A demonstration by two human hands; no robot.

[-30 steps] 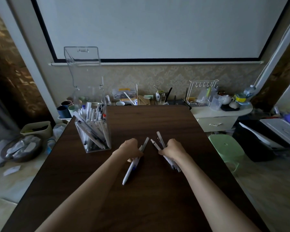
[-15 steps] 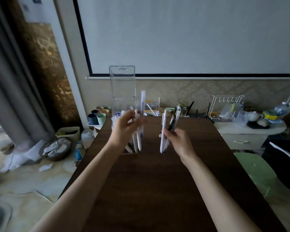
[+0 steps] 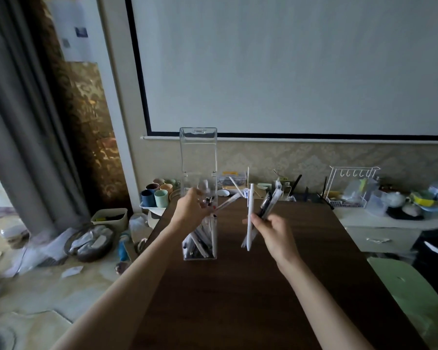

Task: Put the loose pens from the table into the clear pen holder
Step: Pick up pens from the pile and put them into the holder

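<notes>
The clear pen holder (image 3: 200,253) stands on the dark wooden table (image 3: 250,299), its tall lid flipped upright, with several pens inside. My left hand (image 3: 191,210) is over the holder's mouth, fingers closed on pens (image 3: 226,203) that slant toward the opening. My right hand (image 3: 271,231) hovers just to the right of the holder, gripping a bundle of white and dark pens (image 3: 250,218) held nearly upright.
Several cups (image 3: 154,195) sit on a tray past the table's far left corner. Clutter lines the wall behind the table. A white cabinet (image 3: 379,231) with a wire rack stands at right, a green stool (image 3: 410,294) beside the table, and baskets on the floor at left.
Both hands lifted pens off the table. My left hand has reached the holder's mouth and its pens tilt into it. My right hand stays raised beside it.
</notes>
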